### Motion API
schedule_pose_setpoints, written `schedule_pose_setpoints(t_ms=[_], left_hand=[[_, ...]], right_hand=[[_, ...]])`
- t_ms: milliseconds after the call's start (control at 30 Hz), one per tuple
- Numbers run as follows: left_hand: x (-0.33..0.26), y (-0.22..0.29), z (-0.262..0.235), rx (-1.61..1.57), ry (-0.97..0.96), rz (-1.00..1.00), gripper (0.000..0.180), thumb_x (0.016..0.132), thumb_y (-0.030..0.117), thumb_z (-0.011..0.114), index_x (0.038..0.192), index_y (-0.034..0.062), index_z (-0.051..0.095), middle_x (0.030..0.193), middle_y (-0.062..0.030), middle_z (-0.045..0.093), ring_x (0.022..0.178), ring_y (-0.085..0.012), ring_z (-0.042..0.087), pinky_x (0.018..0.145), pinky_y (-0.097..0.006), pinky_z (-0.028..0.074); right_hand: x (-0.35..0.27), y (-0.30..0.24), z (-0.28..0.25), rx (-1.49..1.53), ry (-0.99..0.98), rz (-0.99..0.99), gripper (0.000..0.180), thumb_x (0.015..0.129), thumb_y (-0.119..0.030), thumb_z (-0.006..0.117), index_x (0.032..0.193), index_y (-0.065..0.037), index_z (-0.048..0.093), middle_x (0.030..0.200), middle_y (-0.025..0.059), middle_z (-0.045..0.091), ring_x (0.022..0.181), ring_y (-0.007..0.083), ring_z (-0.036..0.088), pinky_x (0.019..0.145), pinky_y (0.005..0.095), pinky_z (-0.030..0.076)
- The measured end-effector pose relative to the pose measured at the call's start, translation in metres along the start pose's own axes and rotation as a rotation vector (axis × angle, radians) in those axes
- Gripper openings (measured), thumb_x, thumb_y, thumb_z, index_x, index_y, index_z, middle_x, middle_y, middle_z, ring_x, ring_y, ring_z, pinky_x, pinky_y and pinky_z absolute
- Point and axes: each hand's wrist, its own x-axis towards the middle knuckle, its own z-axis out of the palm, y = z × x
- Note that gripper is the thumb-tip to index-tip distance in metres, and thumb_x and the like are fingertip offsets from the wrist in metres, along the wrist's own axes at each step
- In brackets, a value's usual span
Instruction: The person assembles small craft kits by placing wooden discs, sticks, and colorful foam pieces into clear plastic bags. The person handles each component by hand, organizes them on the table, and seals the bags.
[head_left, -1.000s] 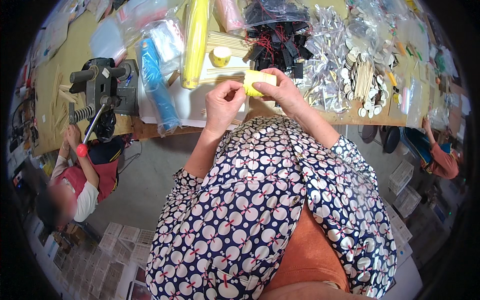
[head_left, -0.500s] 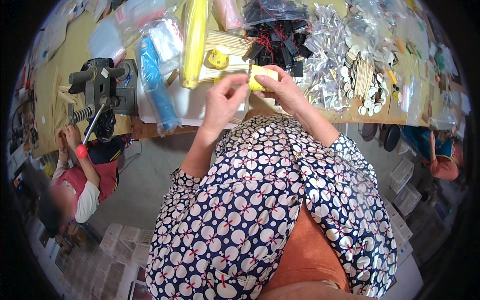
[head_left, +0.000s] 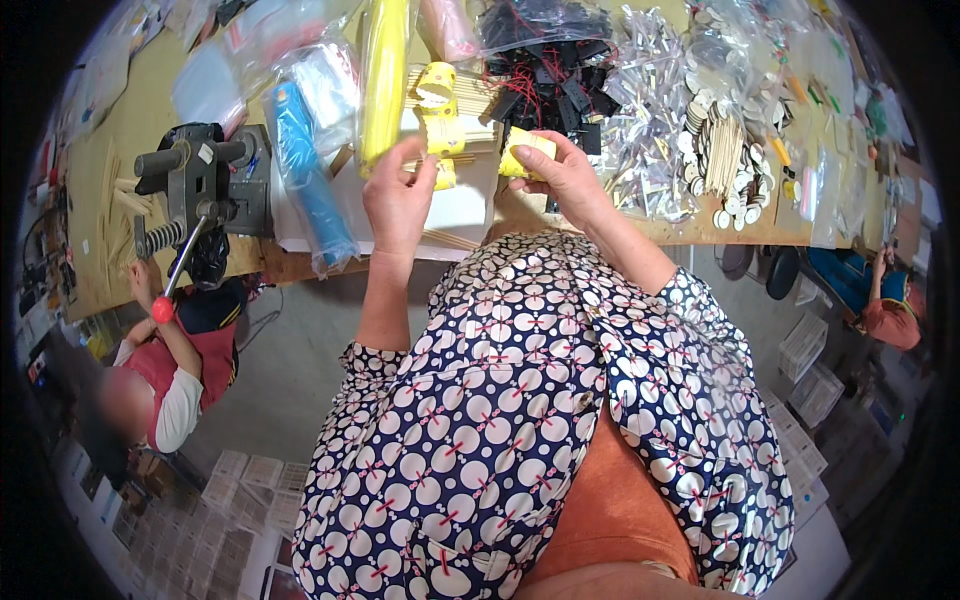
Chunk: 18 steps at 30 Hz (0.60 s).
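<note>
Right hand: raised over the near edge of the workbench, fingers curled, pinching a small yellow piece at its fingertips.
Left hand: beside the right, a gap between them; thumb and forefinger brought together at a second yellow piece. Whether it truly grips that piece, cannot tell.
Yellow roll: on the bench just beyond the hands, tape-like, on pale wooden sticks.
Yellow tube: long, bagged, far of the left hand.
Blue tube: in clear wrap, left of the left hand, running to the bench's near edge.
Black parts: heap with red wires, far of the right hand.
Clear bags: right of the heap, shiny; wooden discs and sticks further right.
Bench vise: far left, black, red-knobbed handle hanging down.
Other person: lower left, red and white top, below the vise.
</note>
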Motion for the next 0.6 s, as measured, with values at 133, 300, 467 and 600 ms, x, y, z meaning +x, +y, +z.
schedule_pose_setpoints(t_ms=[133, 300, 467, 600], left_hand=[[-0.015, 0.022, 0.006, -0.431, -0.221, 0.009, 0.019, 0.093, 0.007, 0.068, 0.111, 0.0032, 0.070, 0.084, -0.0002, 0.069, 0.062, -0.0036, 0.058, 0.056, -0.019, 0.047], [-0.026, 0.029, 0.012, -0.534, -0.397, -0.075, 0.011, 0.094, 0.005, 0.064, 0.102, 0.0000, 0.069, 0.087, -0.0011, 0.068, 0.069, -0.0042, 0.061, 0.059, -0.019, 0.049], [-0.014, 0.010, 0.011, -0.608, -0.191, -0.009, 0.016, 0.092, 0.001, 0.062, 0.106, 0.0016, 0.069, 0.089, -0.0035, 0.071, 0.065, -0.0037, 0.061, 0.060, -0.019, 0.052], [-0.012, 0.031, 0.003, -0.708, -0.391, -0.116, 0.015, 0.091, 0.001, 0.062, 0.104, 0.0008, 0.070, 0.085, -0.0012, 0.071, 0.063, -0.0033, 0.060, 0.058, -0.019, 0.050]], right_hand=[[0.003, 0.001, 0.004, -0.010, -0.095, 0.020, 0.045, 0.091, -0.028, 0.073, 0.123, -0.004, 0.053, 0.103, 0.0080, 0.068, 0.077, 0.0146, 0.070, 0.069, 0.0241, 0.057], [0.000, 0.004, 0.005, -0.115, -0.150, 0.006, 0.043, 0.093, -0.026, 0.071, 0.125, -0.004, 0.054, 0.105, 0.0090, 0.069, 0.079, 0.0153, 0.070, 0.071, 0.0244, 0.058], [-0.002, 0.001, 0.002, -0.103, -0.015, 0.013, 0.042, 0.093, -0.028, 0.071, 0.123, -0.003, 0.057, 0.103, 0.0088, 0.069, 0.075, 0.0151, 0.070, 0.065, 0.0249, 0.059], [-0.001, 0.000, 0.004, 0.031, -0.092, 0.073, 0.045, 0.090, -0.031, 0.075, 0.119, -0.003, 0.057, 0.099, 0.0078, 0.069, 0.068, 0.0122, 0.069, 0.060, 0.0220, 0.056]])
